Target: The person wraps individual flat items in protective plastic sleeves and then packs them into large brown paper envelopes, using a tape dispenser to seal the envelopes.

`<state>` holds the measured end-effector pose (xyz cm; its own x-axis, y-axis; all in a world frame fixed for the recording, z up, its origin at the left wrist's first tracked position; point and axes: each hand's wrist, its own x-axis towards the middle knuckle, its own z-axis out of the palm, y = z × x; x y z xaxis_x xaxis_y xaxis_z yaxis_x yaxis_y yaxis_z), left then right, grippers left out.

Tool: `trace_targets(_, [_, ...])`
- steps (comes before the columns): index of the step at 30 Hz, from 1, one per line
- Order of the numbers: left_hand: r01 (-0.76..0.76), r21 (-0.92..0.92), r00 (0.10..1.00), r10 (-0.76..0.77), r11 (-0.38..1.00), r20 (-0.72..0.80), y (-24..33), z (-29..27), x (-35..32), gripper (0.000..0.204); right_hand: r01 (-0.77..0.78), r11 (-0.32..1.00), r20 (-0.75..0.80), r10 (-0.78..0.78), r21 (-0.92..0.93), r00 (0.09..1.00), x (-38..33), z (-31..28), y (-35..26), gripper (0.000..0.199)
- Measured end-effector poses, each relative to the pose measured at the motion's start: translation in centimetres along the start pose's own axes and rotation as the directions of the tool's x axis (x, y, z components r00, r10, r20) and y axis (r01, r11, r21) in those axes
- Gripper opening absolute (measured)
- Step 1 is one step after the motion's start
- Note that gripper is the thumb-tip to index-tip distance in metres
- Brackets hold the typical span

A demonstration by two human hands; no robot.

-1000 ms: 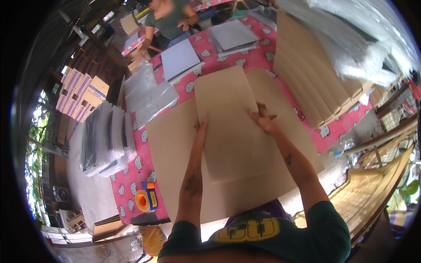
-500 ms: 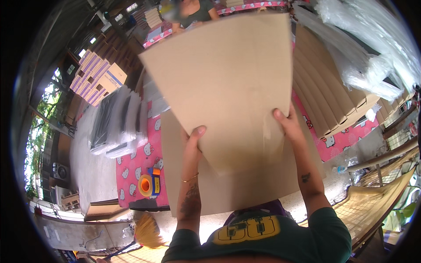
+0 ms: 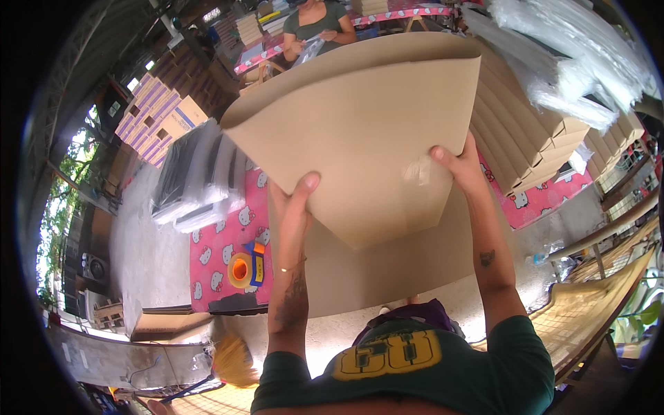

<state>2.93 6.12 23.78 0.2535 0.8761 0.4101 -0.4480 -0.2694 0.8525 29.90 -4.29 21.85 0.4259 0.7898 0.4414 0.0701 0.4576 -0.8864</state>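
A large sheet of brown cardboard (image 3: 360,131) is held up in front of me, bowed so that its far edge gapes like a wide pocket. My left hand (image 3: 296,197) grips its left side, thumb on the near face. On the right side my right hand (image 3: 456,162) holds it the same way, thumb flat near a small shiny patch of clear tape. The fingers of both hands are mostly hidden behind the cardboard. Below it lies another flat cardboard sheet (image 3: 415,266) on the table.
A tape dispenser (image 3: 247,270) with orange tape rests on the pink patterned tablecloth (image 3: 207,259) at left. Plastic-wrapped dark panels (image 3: 197,176) are stacked beyond it. Folded cardboard pieces (image 3: 529,124) lie at right under clear plastic wrapping (image 3: 560,62). A person (image 3: 318,28) sits across, holding something.
The cardboard has tilted and its far edge has opened into a gap. Both hands have moved slightly up and away from me, still holding it. The person across is now less covered.
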Motion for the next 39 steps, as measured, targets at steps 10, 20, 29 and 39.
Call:
trace_targets(10, [0.015,0.193,0.981,-0.051,0.981,0.187,-1.4,-3.0,0.7,0.065,0.075,0.997,-0.024,-0.075,0.031,0.997,-1.7,-1.5,2.1,0.089])
trace_targets(20, [-0.120,0.400,0.982,0.168,0.909,-0.087,-4.5,-5.8,-0.2,0.063,0.008,0.985,-0.189,-0.040,-0.171,0.981,-4.0,9.4,-2.5,0.067])
trace_targets(29, [-0.237,0.729,0.931,0.364,0.642,-0.018,8.6,-4.7,-15.4,0.105,-0.051,0.991,0.457,-0.010,0.122,0.889,-9.9,18.7,-3.0,0.084])
trace_targets(39, [-0.089,0.611,0.928,0.288,0.786,-0.236,10.3,-12.8,-14.4,0.084,-0.554,0.786,0.554,0.341,0.275,0.759,-1.0,18.6,12.7,0.095])
